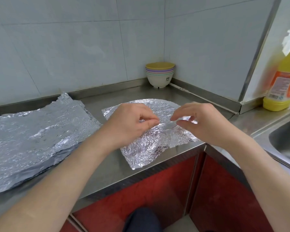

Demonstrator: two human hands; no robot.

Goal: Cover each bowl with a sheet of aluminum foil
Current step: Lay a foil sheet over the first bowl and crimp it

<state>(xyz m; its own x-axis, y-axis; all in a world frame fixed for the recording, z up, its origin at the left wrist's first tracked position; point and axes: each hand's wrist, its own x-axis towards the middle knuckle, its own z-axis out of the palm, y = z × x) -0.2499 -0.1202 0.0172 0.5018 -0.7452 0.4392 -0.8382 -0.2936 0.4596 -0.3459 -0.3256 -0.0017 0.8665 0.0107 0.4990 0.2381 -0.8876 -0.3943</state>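
Fingers of the left hand (132, 121) are curled, with the thumb and forefinger tips pressed together in a pinch on a crease of the foil sheet (146, 148). On the right hand (203, 122) the fingers are loosely bent and a little spread, the forefinger reaching toward the left hand and the thumb just under it. A bright raised bit of foil sits between them, but whether they grip it I cannot tell. This crinkled foil sheet lies on the steel counter (110, 163) near its front edge, directly under both hands. Its far edge runs in a rounded arc, and I cannot tell whether a bowl is beneath it. Well apart, in the back corner against the tiled wall (74, 47), stands the stack of bowls (160, 75), uncovered: yellow on top, purple and pale green rims under it, white at the bottom. The white bowl bears a small dark printed mark too small to read. To the left, a pile of foil sheets (40, 136) rests on the counter. At the far right stands a yellow bottle (286, 67) with an orange and white label. Its lines of print and what looks like a barcode are too blurred to read, and no brand can be made out. Beside it is the sink (285, 141). Red cabinet doors (157, 190) show below the counter.
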